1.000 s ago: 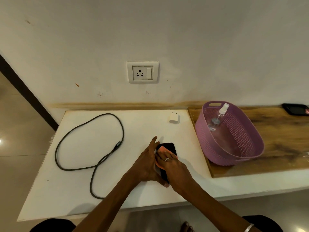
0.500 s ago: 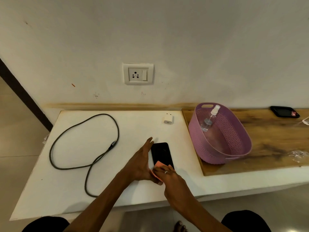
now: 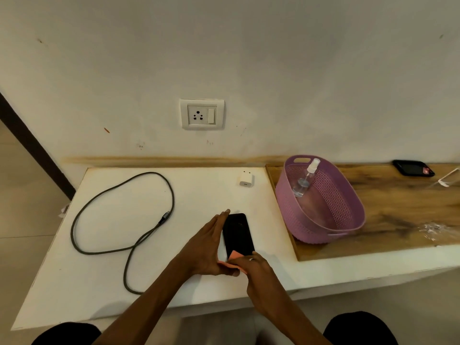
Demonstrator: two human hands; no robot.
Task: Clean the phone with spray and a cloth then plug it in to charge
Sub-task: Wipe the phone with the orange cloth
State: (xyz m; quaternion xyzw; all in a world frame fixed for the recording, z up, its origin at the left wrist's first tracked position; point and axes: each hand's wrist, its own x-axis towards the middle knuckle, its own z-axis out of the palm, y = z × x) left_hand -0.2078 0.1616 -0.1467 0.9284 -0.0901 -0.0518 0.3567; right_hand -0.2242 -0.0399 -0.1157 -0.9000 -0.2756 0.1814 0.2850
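- A white table (image 3: 104,282) stands against a scuffed, off-white wall, with a socket (image 3: 202,114) mounted above it.
- The phone (image 3: 237,234) lies flat near the front edge; the left hand (image 3: 207,247) lies open-fingered along its left side, steadying it.
- The right hand (image 3: 251,268) presses a pink cloth (image 3: 235,256) on the phone's near end.
- A dark cable (image 3: 119,220) loops on the left; a white charger plug (image 3: 247,179) sits near the wall.
- On the wooden board (image 3: 398,207), a purple basket (image 3: 321,230) holds the spray bottle (image 3: 305,179).
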